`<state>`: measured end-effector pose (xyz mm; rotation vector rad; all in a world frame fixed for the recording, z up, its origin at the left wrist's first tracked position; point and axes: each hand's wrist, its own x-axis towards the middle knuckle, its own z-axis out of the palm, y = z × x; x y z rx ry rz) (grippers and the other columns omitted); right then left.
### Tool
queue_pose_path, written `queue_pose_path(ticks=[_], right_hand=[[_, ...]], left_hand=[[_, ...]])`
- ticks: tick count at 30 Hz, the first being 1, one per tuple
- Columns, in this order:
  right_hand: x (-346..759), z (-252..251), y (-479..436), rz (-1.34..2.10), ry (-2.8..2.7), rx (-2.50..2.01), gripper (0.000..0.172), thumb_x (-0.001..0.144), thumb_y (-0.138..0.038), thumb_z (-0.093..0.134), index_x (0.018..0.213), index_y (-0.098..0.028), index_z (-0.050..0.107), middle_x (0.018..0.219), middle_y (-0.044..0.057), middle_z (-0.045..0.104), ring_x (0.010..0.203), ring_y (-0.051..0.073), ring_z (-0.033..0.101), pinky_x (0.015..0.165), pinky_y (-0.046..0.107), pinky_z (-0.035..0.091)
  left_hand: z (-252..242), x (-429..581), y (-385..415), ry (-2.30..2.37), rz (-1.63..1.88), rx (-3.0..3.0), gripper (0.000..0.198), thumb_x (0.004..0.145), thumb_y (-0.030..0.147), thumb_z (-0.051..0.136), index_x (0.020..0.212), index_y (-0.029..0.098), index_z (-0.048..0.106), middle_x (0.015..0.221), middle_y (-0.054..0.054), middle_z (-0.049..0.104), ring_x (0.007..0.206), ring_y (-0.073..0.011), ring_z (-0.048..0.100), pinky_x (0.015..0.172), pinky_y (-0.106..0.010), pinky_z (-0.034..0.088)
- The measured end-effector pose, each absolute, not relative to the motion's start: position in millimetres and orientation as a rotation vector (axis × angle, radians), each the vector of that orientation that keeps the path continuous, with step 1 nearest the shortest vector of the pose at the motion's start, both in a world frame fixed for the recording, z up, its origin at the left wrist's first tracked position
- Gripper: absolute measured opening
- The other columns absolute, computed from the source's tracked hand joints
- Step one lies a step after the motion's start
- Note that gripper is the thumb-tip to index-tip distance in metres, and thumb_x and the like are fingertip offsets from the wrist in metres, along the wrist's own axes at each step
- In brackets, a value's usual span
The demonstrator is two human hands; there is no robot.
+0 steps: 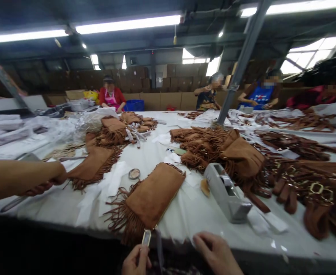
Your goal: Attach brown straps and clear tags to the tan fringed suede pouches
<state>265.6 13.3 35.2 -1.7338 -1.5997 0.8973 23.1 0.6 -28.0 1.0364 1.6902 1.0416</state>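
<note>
A brown suede-look fringed bag (156, 193) lies slanted on the white-covered table in front of me. At its near corner, my left hand (136, 260) pinches a gold-rimmed metal buckle (146, 237) between thumb and finger. A thin greyish strip (159, 250) hangs beside the buckle over the table edge. To the right, my right hand (217, 253) is held at the table's front edge, fingers loosely bent and apart, with nothing visible in it. A grey tape dispenser (227, 194) stands beyond that hand. A small round tin-like object (134, 174) sits left of the bag.
From the left, another person's arm (21, 177) reaches in, its hand at a second brown bag (93, 164). Piles of fringed bags (242, 154) and straps with gold buckles (316, 189) cover the right. A slanted metal post (240, 65) rises behind. Several people work across the table.
</note>
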Motion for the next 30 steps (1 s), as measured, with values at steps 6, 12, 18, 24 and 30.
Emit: queue_pose_path(ticks=[6,12,18,24,30], right_hand=[[162.7,47.0,35.6,1.372,-1.738,-1.262,0.032,0.083,-0.035,0.046,0.065,-0.014,0.062,0.058,-0.002,0.052,0.056,0.010,0.044,0.051,0.020,0.031],[138.4,24.2,53.6,1.354,-1.808,-1.378,0.028,0.076,-0.027,0.047,0.054,-0.013,0.059,0.050,-0.003,0.046,0.050,0.008,0.038,0.047,0.020,0.026],[130.2,9.5,54.0,1.210,-1.792,-1.644,0.031,0.070,-0.030,0.053,0.043,-0.014,0.051,0.042,-0.004,0.036,0.044,0.007,0.031,0.043,0.022,0.020],[124.1,9.9,53.1,1.160,-1.769,-1.687,0.035,0.069,-0.034,0.053,0.041,-0.014,0.051,0.039,-0.004,0.035,0.043,0.007,0.032,0.042,0.022,0.020],[132.9,14.0,52.5,1.324,-1.712,-1.596,0.033,0.068,-0.031,0.055,0.040,-0.015,0.050,0.037,-0.005,0.038,0.039,0.006,0.031,0.039,0.021,0.019]], left_hand=[[-50.7,23.3,0.0,1.846,1.017,1.359,0.048,0.082,0.058,0.033,0.072,0.021,0.062,0.061,-0.002,0.065,0.061,-0.0167,0.057,0.062,-0.026,0.038],[-63.7,22.8,-1.7,1.843,1.014,1.513,0.040,0.088,0.044,0.029,0.083,0.024,0.062,0.075,-0.006,0.073,0.072,-0.0201,0.066,0.065,-0.028,0.042],[-65.8,21.2,-2.9,1.877,1.052,1.638,0.038,0.089,0.037,0.028,0.084,0.023,0.063,0.077,-0.008,0.074,0.073,-0.0204,0.068,0.065,-0.026,0.045],[-50.7,21.0,-3.9,1.957,0.950,1.347,0.047,0.086,0.039,0.034,0.124,0.016,0.048,0.093,-0.013,0.075,0.081,-0.0255,0.069,0.070,-0.031,0.047],[-29.6,9.3,2.1,1.713,0.971,1.227,0.041,0.080,0.047,0.042,0.099,0.018,0.065,0.101,-0.012,0.072,0.096,-0.0278,0.064,0.082,-0.034,0.046]])
